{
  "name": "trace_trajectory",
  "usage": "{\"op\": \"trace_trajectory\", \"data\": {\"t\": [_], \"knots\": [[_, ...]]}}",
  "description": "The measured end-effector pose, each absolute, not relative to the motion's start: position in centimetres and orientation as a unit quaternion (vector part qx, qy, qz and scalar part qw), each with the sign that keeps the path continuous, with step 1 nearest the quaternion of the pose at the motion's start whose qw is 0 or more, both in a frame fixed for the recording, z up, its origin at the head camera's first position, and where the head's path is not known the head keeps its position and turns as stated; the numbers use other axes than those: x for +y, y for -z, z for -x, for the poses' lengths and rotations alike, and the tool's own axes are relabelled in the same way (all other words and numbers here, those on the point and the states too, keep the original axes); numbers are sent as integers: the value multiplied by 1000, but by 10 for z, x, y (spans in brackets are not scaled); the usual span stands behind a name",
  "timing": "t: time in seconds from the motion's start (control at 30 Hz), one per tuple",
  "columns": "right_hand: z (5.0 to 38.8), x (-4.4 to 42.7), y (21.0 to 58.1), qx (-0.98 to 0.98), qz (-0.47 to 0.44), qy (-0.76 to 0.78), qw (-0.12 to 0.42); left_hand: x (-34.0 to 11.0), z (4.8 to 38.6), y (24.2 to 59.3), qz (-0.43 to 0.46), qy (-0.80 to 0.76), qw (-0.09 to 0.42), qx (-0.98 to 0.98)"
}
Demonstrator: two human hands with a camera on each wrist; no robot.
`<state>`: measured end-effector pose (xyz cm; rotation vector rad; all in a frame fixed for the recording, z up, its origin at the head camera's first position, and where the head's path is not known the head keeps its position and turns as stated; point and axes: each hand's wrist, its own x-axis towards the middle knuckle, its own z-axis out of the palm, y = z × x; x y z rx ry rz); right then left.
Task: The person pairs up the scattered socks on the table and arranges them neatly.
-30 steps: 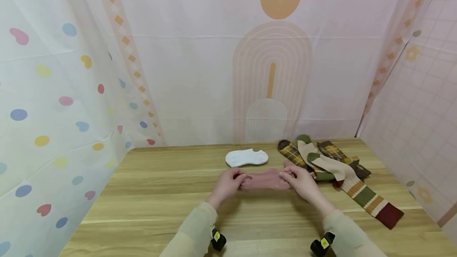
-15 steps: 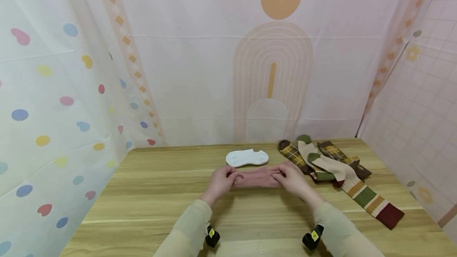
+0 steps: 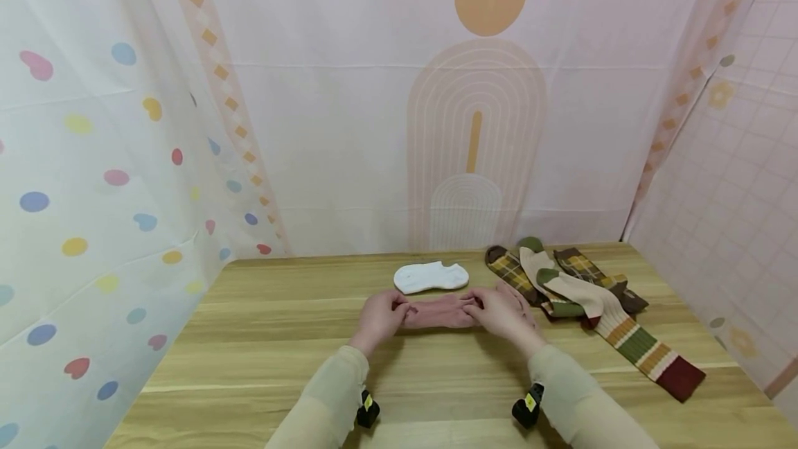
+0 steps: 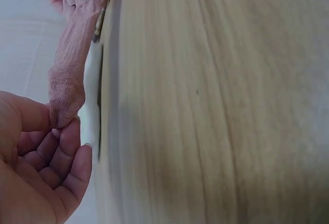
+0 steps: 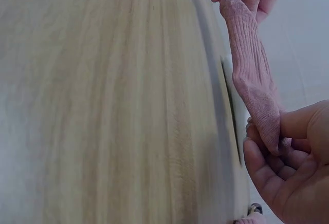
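Observation:
A pink ribbed sock (image 3: 439,312) is stretched sideways above the table in the head view. At its left end my left hand (image 3: 379,319) pinches it between thumb and fingers. My right hand (image 3: 503,314) pinches it farther to the right, and some pink fabric (image 3: 522,302) shows beyond that hand. In the left wrist view the sock (image 4: 72,54) runs from the left hand's fingertips up to the other hand. From the right wrist view, the sock (image 5: 253,64) narrows toward the right hand's pinch. Behind it lies a white ankle sock (image 3: 430,277), untouched.
To the right, plaid socks (image 3: 512,270) and cream socks with green heels lie in an overlapping heap. One striped sock (image 3: 642,341) with a maroon cuff reaches toward the right front. The wooden table (image 3: 268,338) ends at a patterned cloth backdrop (image 3: 337,158).
Both hands have shifted left with the pink sock, the right hand farther than the left. The held span between them has shortened, and more pink fabric shows right of the right hand.

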<state>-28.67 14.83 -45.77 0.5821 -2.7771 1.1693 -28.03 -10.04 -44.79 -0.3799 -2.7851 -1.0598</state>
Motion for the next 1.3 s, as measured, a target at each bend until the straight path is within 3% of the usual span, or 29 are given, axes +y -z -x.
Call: {"op": "trace_trajectory", "data": {"t": [0.63, 1.0, 1.3], "knots": [[292, 145, 465, -914, -179, -363, 30, -107, 288, 453, 101, 342, 39, -933], [280, 162, 458, -934, -199, -280, 97, -111, 289, 449, 82, 337, 27, -938], [270, 185, 439, -928, -185, -320, 57, -112, 286, 445, 100, 344, 40, -933]]}}
